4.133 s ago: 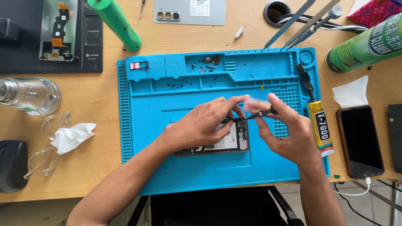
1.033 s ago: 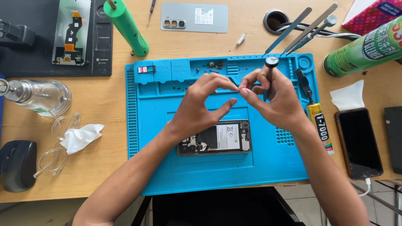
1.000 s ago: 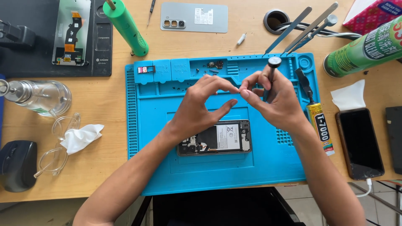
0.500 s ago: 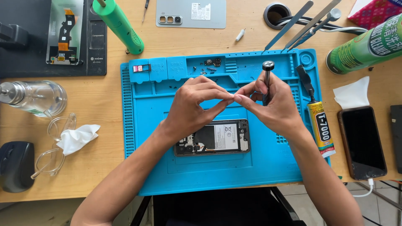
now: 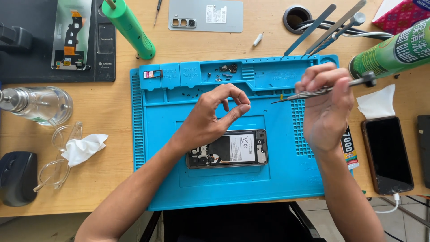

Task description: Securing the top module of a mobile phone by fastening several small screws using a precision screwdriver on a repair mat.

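Note:
An opened phone (image 5: pixel 228 149) with its back off lies in the middle of a blue repair mat (image 5: pixel 161 148). My left hand (image 5: pixel 215 117) hovers just above the phone's left end, thumb and forefinger pinched together; whether something tiny sits between them I cannot tell. My right hand (image 5: pixel 326 107) is over the mat's right side and grips a thin screwdriver (image 5: pixel 313 92) that points left, tip above the mat. A glue tube (image 5: pixel 348 145) lies partly hidden under that hand.
A grey phone back cover (image 5: pixel 206 15), green tube (image 5: pixel 130 29) and metal pry tools (image 5: pixel 322 24) lie beyond the mat. Black pad with a screen part (image 5: pixel 69 36) at far left. A bottle (image 5: pixel 40 105), glasses (image 5: pixel 58 154), tissue (image 5: pixel 85 148) left; dark phone (image 5: pixel 386 154), green can (image 5: pixel 394 51) right.
My hands were touching over the mat; they have drawn apart. The right hand moved right and laid the screwdriver from upright to nearly level. The left hand stayed above the phone.

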